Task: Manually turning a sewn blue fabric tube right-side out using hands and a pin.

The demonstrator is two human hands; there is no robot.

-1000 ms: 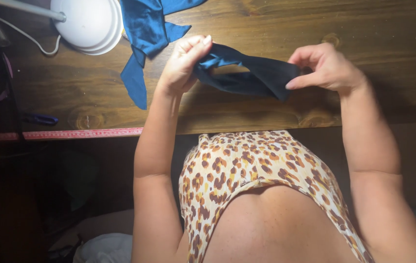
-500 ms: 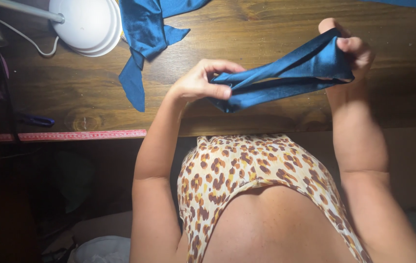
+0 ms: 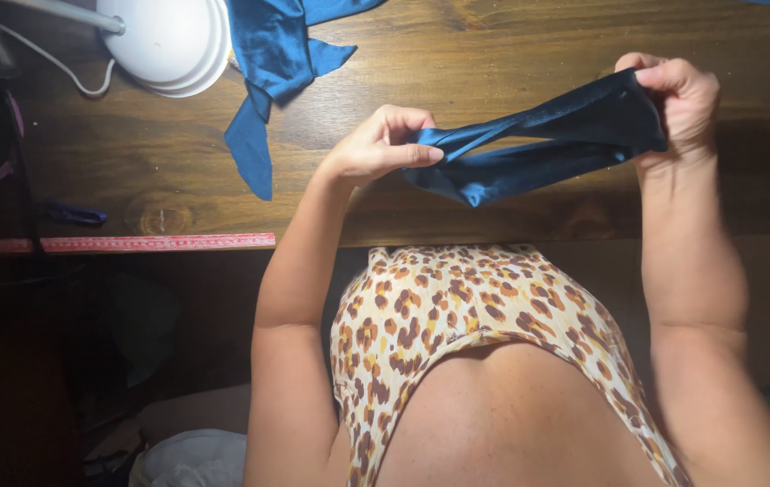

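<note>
- The left hand (image 3: 376, 144) pinches one end of a blue fabric band (image 3: 538, 149) between thumb and fingers; its grip is closed on the cloth.
- The right hand (image 3: 678, 104) clamps the other end, fingers curled over the top edge, so that grip is closed on the band too.
- The band hangs in the air above the near edge of the worktop (image 3: 493, 54), stretched between the two hands and rising toward the right one.
- Risk: the cloth looks smooth and slippery, so in my judgement a harder pull could draw an end out of the left pinch, which holds only a little material.
- Risk: the band is twisted near the left end; pulling it taut might set the twist rather than clear it.
- Look of the band: dark blue with a slight sheen, folded into two layers along its length, wider at the right end and narrowing to a bunched point at the left.
- More blue fabric (image 3: 277, 63) lies at the far edge of the worktop beside a white lamp base (image 3: 169, 41), and a red tape measure (image 3: 151, 243) runs along the near edge, left.
</note>
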